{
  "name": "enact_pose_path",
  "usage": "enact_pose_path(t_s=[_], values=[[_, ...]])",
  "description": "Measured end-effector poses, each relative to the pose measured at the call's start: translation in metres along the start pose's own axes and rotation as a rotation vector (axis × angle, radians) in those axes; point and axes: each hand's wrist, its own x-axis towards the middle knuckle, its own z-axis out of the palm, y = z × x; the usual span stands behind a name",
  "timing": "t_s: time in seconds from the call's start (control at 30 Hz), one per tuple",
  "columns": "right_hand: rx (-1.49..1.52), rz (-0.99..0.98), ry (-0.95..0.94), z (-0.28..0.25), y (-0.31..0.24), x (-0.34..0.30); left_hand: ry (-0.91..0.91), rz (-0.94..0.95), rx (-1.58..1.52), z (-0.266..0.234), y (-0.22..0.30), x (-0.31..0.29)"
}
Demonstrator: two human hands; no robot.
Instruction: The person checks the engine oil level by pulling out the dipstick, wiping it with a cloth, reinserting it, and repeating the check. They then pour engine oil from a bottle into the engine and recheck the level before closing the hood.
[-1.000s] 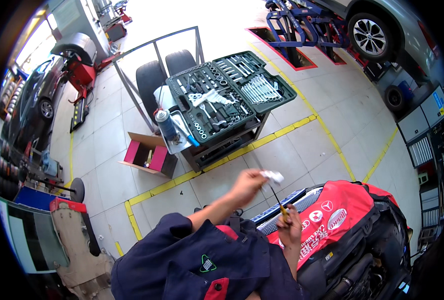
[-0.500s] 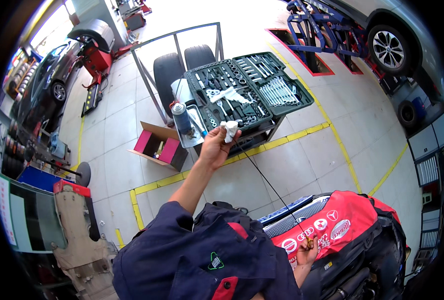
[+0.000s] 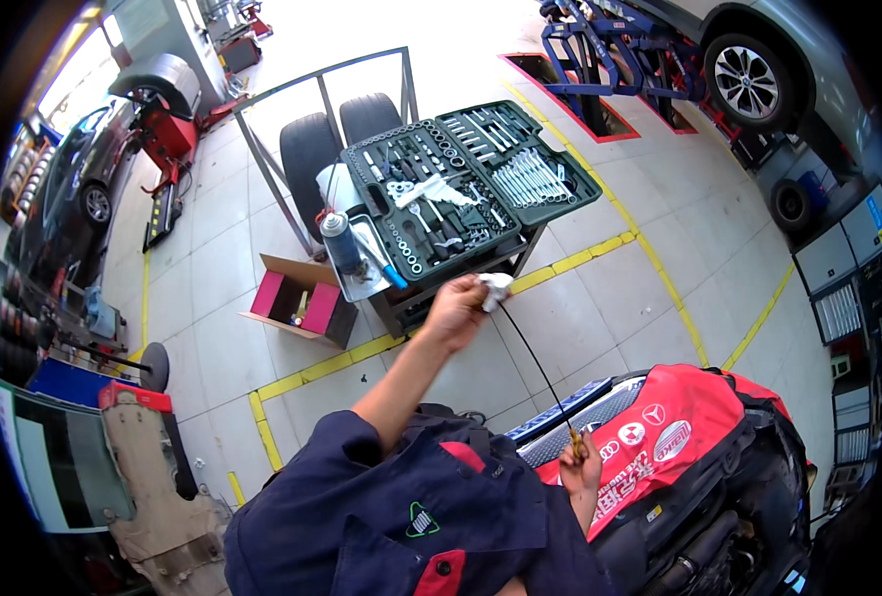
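Observation:
In front of my chest, my left hand (image 3: 458, 312) pinches a crumpled white tissue (image 3: 496, 289). From the tissue a thin dark dipstick (image 3: 537, 362) slants down toward the right. Its yellow handle end (image 3: 577, 446) is gripped between the fingers of my right hand (image 3: 584, 473), which is held over the edge of the engine bay. The tissue hides the far end of the dipstick. Below my right hand, a red fender cover (image 3: 674, 407) with printed logos drapes over the car's front.
An open socket set (image 3: 431, 189) lies on a metal cart, beside a spray can (image 3: 338, 238) in a tray. Two tyres (image 3: 307, 164) stand behind. On the floor sits an open cardboard box (image 3: 302, 303). At far right, a lifted car's wheel (image 3: 747, 81) shows beside a blue lift (image 3: 600, 50).
My hands have come closer together, leaving a shorter length of dipstick between them. The left hand with the tissue moved right and nearer; the right moved up and left. The view shifted slightly.

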Motion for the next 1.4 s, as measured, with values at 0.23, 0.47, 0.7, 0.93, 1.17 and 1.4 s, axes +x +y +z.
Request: enact_pose_path(t_s=[0.23, 0.47, 0.7, 0.93, 1.17, 1.4], values=[[0.151, -0.078, -0.021, 0.005, 0.002, -0.028, 0.011, -0.097, 0.010, 0.003, -0.030, -0.031], [-0.026, -0.025, -0.095, 0.104, 0.019, -0.010, -0.092, -0.329, 0.117, 0.039, -0.100, -0.051], [0.067, -0.220, 0.317, -0.034, -0.023, -0.019, 0.175, 0.259, -0.119, -0.028, 0.036, -0.012], [0.264, -0.311, 0.047, -0.011, -0.037, -0.028, 0.187, 0.155, -0.109, -0.022, 0.001, -0.033], [-0.092, -0.082, -0.308, 0.093, 0.010, -0.014, -0.123, -0.463, 0.095, 0.050, -0.098, -0.076], [0.166, -0.254, -0.324, 0.012, -0.070, -0.031, 0.176, 0.040, -0.284, -0.023, -0.017, -0.020]])
